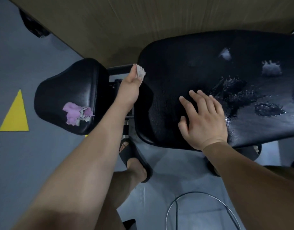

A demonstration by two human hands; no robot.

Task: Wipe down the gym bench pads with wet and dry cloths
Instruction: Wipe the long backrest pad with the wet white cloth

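Two black bench pads sit side by side: a large pad (184,67) on the right and a small pad (63,83) on the left. The large one is pebbled and glistens with several wet patches (234,92) toward its right end. There are two cloths. A crumpled pink cloth (76,113) lies on the small pad. A pale cloth (141,73) is pinched in the left hand (129,83) at the large pad's left edge, arm outstretched. The right hand (204,120) rests flat on the large pad, fingers spread, holding nothing. A yellow triangle (15,115) marks the grey floor.
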